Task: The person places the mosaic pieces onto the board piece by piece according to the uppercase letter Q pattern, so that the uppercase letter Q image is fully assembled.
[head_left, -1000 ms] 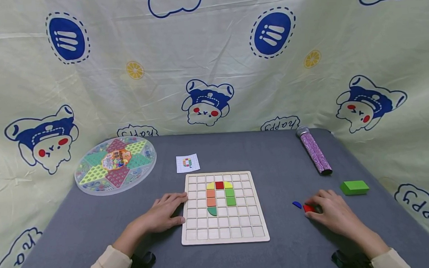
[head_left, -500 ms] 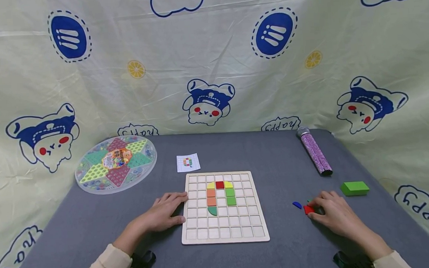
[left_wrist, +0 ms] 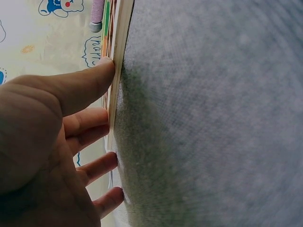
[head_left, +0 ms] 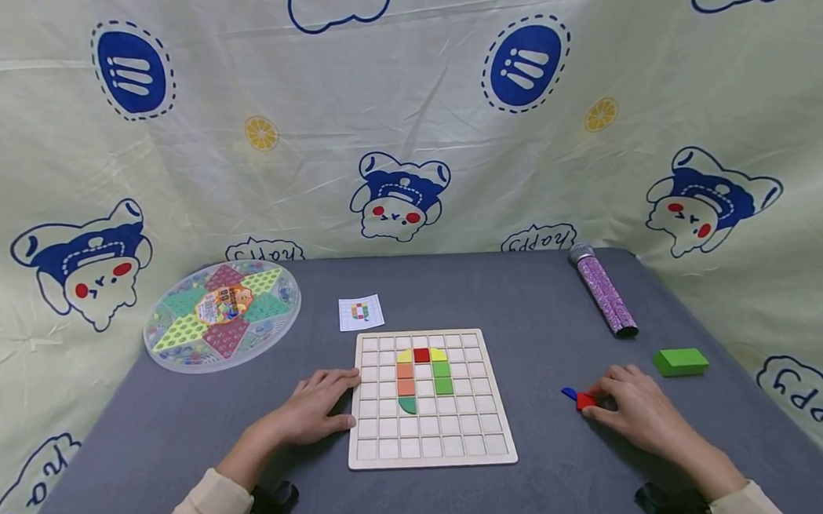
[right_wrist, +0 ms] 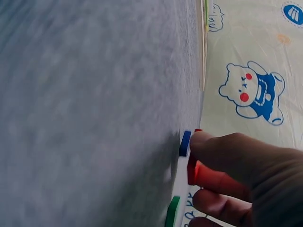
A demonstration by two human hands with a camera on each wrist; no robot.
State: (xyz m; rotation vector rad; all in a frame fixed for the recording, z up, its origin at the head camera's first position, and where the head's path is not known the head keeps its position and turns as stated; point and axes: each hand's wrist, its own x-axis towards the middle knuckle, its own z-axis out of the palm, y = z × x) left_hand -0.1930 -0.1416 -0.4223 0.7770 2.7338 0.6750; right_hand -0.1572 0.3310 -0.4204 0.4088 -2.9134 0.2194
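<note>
My right hand (head_left: 636, 407) pinches a small red square block (head_left: 585, 402) between thumb and fingers, low over the table. A blue piece (head_left: 569, 393) lies just left of it, and in the head view the two look nearly touching. In the right wrist view a green piece (right_wrist: 173, 212) rests on the cloth near my lower fingers; my hand hides it from the head view. With fingers extended, my left hand (head_left: 312, 408) touches the left edge of a wooden grid board (head_left: 430, 448). Red, yellow, orange, green and teal pieces form an arch in its cells.
Behind the board lies a small printed card (head_left: 361, 313). A round Chinese checkers set (head_left: 177, 358) stands at the back left. A purple glittery microphone (head_left: 604, 291) and a green rectangular block (head_left: 681, 362) lie at the right. A patterned curtain (head_left: 450, 192) closes off the far side.
The right hand has shifted slightly left with the red block, bringing it up to the blue piece. A green bit seen beside its fingers half a second ago is now hidden. The left hand stays put.
</note>
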